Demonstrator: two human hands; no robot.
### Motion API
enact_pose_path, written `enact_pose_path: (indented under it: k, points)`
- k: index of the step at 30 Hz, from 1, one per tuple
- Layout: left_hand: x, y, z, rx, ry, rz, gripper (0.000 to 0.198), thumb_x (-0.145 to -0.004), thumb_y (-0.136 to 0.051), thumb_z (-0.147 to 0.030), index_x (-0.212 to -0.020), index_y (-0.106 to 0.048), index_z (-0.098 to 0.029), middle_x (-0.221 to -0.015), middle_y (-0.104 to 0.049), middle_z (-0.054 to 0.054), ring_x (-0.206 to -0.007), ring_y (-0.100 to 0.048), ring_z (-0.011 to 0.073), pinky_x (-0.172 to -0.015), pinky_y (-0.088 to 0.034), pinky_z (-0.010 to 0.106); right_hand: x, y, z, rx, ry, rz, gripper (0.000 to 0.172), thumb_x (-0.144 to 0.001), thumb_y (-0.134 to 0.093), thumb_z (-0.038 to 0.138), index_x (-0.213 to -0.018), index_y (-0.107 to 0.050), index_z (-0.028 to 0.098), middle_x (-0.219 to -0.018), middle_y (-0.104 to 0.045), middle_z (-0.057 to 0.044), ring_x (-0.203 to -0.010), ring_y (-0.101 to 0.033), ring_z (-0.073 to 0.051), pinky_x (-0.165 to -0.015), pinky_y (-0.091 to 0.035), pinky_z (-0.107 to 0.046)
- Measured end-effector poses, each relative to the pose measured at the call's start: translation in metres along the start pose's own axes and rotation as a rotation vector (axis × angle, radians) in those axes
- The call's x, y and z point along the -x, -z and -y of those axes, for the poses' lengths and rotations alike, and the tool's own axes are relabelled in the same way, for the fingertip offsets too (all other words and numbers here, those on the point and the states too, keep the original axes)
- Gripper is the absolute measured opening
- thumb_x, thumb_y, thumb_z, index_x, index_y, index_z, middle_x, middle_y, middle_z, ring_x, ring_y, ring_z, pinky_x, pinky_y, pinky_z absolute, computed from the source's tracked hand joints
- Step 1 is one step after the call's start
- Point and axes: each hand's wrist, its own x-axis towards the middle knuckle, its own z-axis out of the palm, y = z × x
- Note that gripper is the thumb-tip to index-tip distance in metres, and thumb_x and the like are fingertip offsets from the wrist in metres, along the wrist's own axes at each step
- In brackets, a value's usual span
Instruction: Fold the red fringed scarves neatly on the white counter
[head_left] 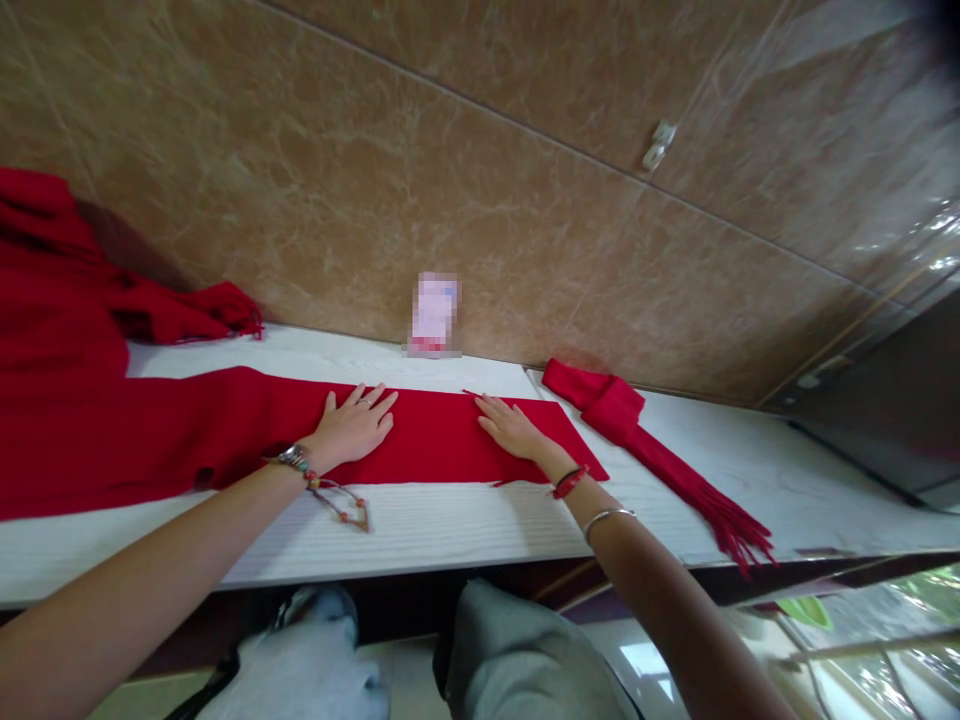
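A long red scarf lies flat along the white tabletop, its right part folded to a straight edge. My left hand rests on it palm down, fingers spread. Farther right, my right hand also lies flat on the cloth, fingers stretched out and a little apart. Neither hand grips anything. Beyond the scarf's right end is a second red scarf, knotted, with its fringe trailing toward the front edge. At the far left, more red fabric is heaped, with a fringed end against the wall.
The white tabletop runs along a brown marbled wall. A blurred pale pink packet or card leans at the wall behind the scarf. A dark grey box-like object stands at the right end. My knees are under the front edge.
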Motion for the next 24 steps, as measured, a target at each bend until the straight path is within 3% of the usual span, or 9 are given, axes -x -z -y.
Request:
enact_pose_path:
  k: [4, 7, 10, 14, 17, 20, 24]
  points:
    - [-0.003, 0.0, 0.0, -0.014, 0.01, 0.004, 0.052, -0.088, -0.018, -0.034, -0.138, -0.026, -0.025, -0.146, -0.021, 0.003, -0.132, -0.017, 0.0298, -0.098, -0.016, 0.063, 0.042, 0.006, -0.078, 0.062, -0.218, 0.047, 0.043, -0.093, -0.022, 0.024, -0.132, -0.038, 0.013, -0.138, -0.033, -0.019, -0.13, -0.026, -0.026, -0.096, -0.027, -0.059]
    - [-0.005, -0.002, 0.001, -0.013, 0.024, 0.008, 0.052, -0.087, -0.018, -0.033, -0.138, -0.027, -0.027, -0.145, -0.022, 0.002, -0.132, -0.017, 0.0299, -0.098, -0.016, 0.063, 0.057, 0.013, -0.099, 0.067, -0.27, 0.012, 0.046, -0.093, -0.016, 0.026, -0.131, -0.038, 0.01, -0.136, -0.036, -0.023, -0.128, -0.027, -0.03, -0.093, -0.027, -0.063]
    - [-0.005, -0.004, 0.001, -0.009, 0.014, 0.001, 0.051, -0.088, -0.018, -0.034, -0.137, -0.029, -0.026, -0.145, -0.023, 0.003, -0.132, -0.017, 0.0306, -0.097, -0.016, 0.064, 0.054, 0.017, -0.073, 0.035, -0.23, -0.075, 0.05, -0.094, -0.012, 0.029, -0.136, -0.027, 0.008, -0.14, -0.029, -0.02, -0.132, -0.019, -0.023, -0.101, -0.027, -0.051]
    - [-0.004, -0.005, 0.0, -0.035, -0.073, -0.164, 0.051, -0.089, -0.022, -0.038, -0.138, -0.028, -0.023, -0.147, -0.016, 0.007, -0.134, -0.011, 0.0291, -0.102, -0.011, 0.057, 0.036, 0.019, 0.007, -0.072, -0.021, -0.203, 0.059, -0.092, -0.017, 0.042, -0.138, -0.02, 0.005, -0.144, -0.021, -0.017, -0.134, -0.013, -0.021, -0.105, -0.021, -0.046]
    - [-0.005, -0.004, -0.002, -0.049, -0.117, -0.095, 0.051, -0.089, -0.022, -0.04, -0.138, -0.028, -0.025, -0.146, -0.022, 0.006, -0.133, -0.015, 0.0272, -0.103, -0.014, 0.052, 0.026, 0.018, 0.049, -0.095, 0.055, -0.16, 0.059, -0.091, -0.022, 0.044, -0.138, -0.022, 0.008, -0.145, -0.021, -0.014, -0.133, -0.015, -0.023, -0.105, -0.019, -0.05]
    - [-0.006, -0.004, -0.001, -0.057, -0.108, -0.008, 0.049, -0.09, -0.021, -0.04, -0.137, -0.029, -0.028, -0.144, -0.026, 0.005, -0.132, -0.019, 0.0269, -0.102, -0.017, 0.051, 0.031, 0.014, 0.042, -0.066, 0.048, -0.082, 0.055, -0.091, -0.024, 0.042, -0.137, -0.027, 0.012, -0.144, -0.025, -0.012, -0.132, -0.02, -0.024, -0.103, -0.021, -0.051]
    - [-0.008, -0.005, 0.002, -0.064, -0.114, -0.016, 0.05, -0.09, -0.022, -0.04, -0.138, -0.025, -0.028, -0.145, -0.024, 0.004, -0.132, -0.018, 0.0268, -0.102, -0.016, 0.05, 0.068, 0.003, -0.027, 0.045, -0.059, -0.042, 0.047, -0.093, -0.024, 0.033, -0.134, -0.033, 0.013, -0.143, -0.026, -0.014, -0.132, -0.019, -0.026, -0.101, -0.024, -0.053]
